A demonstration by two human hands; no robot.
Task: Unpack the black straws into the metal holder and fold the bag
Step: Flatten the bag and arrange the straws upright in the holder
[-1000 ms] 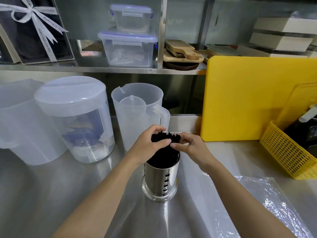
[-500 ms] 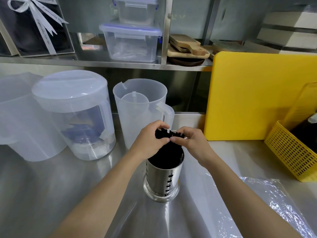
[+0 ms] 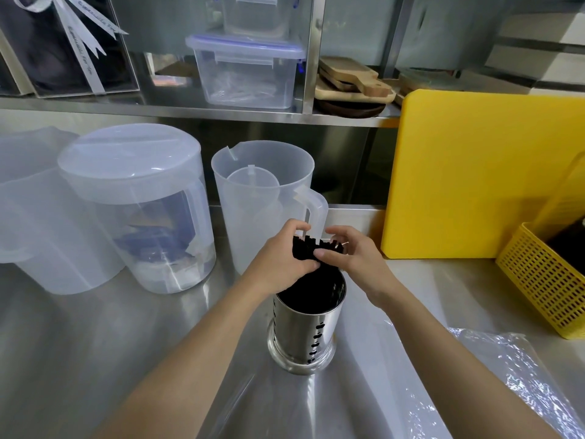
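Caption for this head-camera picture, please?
Left hand and right hand grip black straws standing in a perforated steel holder; clear plastic bag lies unfolded nearby.

both bare forearms angle inward; my left hand and right hand meet, fingers and thumbs curled round the bundle of thin black plastic straws.

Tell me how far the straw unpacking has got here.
Done: the black straws stand in the metal holder. In hand: the left hand and right hand grip the straw tops, seemingly tidying them. Remaining: the bag lies flat, unfolded, on the counter.
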